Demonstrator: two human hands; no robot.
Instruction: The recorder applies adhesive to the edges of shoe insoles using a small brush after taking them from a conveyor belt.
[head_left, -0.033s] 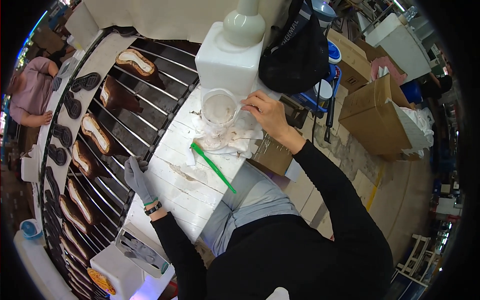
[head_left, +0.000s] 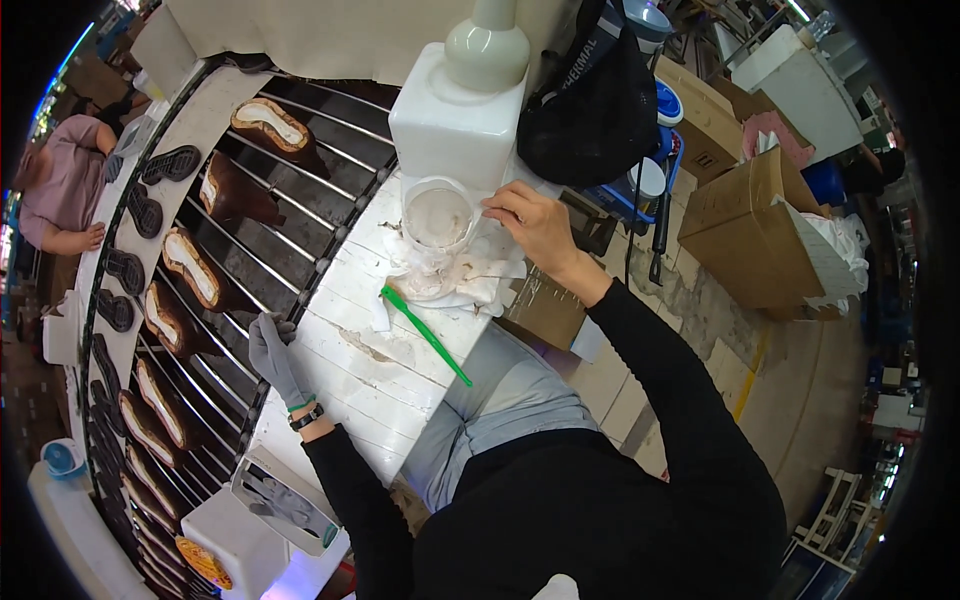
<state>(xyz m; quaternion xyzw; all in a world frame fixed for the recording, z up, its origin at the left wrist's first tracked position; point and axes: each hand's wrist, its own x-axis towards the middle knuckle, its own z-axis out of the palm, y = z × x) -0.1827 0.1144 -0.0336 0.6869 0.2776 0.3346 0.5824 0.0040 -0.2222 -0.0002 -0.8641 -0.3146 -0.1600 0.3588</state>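
My bare right hand (head_left: 535, 228) is closed in a pinch at the right rim of a round, translucent plastic cup (head_left: 437, 215). The cup stands on crumpled, stained white cloth (head_left: 450, 280). In a grey glove, my left hand (head_left: 275, 360) rests at the edge of the roller conveyor (head_left: 300, 205), its fingers curled near the brown boots. What lies under those fingers is hidden. Brown boots (head_left: 195, 268) with pale, bare undersides lie sole-up along the rollers. A green-handled tool (head_left: 425, 335) lies across the white bench (head_left: 350, 330), jutting over its near edge.
A white square container (head_left: 455, 135) with a rounded top stands behind the cup. Black soles (head_left: 170, 163) line the conveyor's far ledge, where another person (head_left: 70, 185) sits. A glove box (head_left: 285, 500) is at lower left; a black bag (head_left: 585, 130) and cardboard boxes (head_left: 750, 230) are to the right.
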